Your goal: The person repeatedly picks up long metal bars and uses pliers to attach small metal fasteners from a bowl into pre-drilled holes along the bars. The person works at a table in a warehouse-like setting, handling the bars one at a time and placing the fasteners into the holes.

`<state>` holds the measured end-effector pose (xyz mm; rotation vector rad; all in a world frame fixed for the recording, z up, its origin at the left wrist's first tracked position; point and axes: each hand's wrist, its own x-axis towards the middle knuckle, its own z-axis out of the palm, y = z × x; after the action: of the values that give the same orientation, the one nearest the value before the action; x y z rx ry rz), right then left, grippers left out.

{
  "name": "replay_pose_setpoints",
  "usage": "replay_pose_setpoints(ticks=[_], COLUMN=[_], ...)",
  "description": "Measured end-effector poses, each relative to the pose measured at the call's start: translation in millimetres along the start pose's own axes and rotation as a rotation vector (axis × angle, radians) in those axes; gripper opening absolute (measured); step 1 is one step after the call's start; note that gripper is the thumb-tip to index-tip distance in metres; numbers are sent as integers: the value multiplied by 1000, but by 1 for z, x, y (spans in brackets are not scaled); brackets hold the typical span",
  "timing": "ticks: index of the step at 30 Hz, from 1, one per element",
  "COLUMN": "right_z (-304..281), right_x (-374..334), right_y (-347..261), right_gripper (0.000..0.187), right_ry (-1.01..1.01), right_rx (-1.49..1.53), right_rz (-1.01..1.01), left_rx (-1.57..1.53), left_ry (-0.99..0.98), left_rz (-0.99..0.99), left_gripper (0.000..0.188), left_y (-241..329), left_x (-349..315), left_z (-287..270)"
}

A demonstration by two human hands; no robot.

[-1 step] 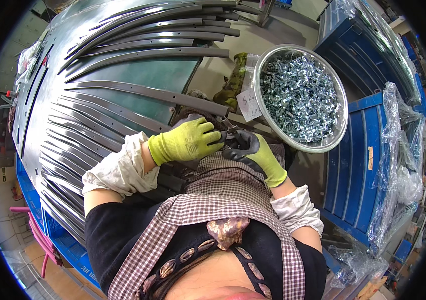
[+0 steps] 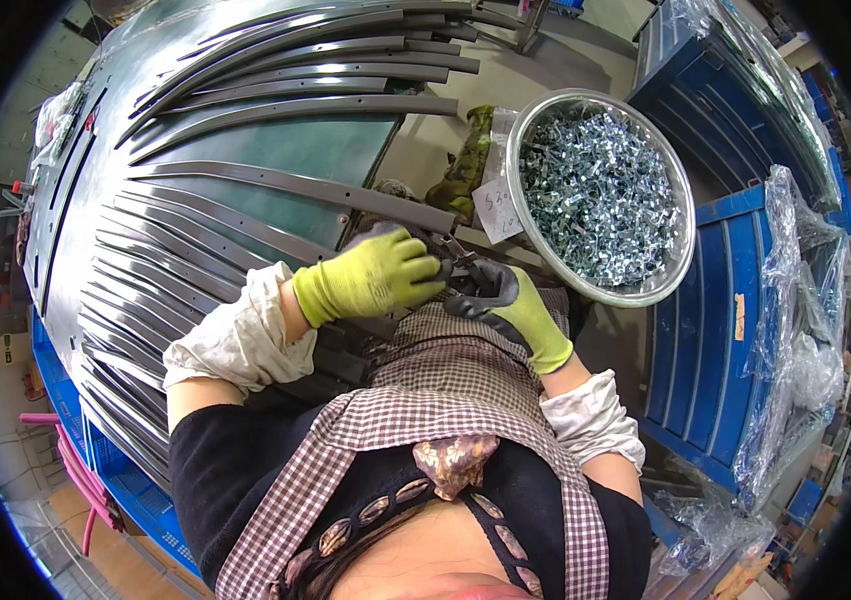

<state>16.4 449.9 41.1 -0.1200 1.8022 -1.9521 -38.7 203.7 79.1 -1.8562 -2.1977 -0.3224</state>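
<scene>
Curved dark strips (image 2: 296, 183) lie fanned across the desk (image 2: 281, 145) and a bowl (image 2: 638, 296) of metal clips (image 2: 601, 195) sits rightward, presumably for easy reach, while left hand (image 2: 371, 280) and right hand (image 2: 521, 315) curl their fingers inward, any pinch untellable.

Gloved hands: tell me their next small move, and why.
Probably hold the left hand steady and shift the right hand slightly aside: they are close together near the end of a dark strip, and whatever lies between them is too hidden to tell, so a clearer view would help.
</scene>
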Motion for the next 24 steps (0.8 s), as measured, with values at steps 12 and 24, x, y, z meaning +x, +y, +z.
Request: replay_pose_setpoints(ticks=[12, 24], right_z=[-7, -34], right_x=[34, 77], right_y=[17, 39], right_gripper=[45, 27], right_ry=[141, -117], right_rx=[-284, -10], right_rz=[-325, -100], left_rx=[-250, -303], left_ry=[-167, -137], left_rz=[-527, -559], left_gripper=[62, 54], left_y=[-51, -55], left_x=[-26, -23], left_z=[14, 12])
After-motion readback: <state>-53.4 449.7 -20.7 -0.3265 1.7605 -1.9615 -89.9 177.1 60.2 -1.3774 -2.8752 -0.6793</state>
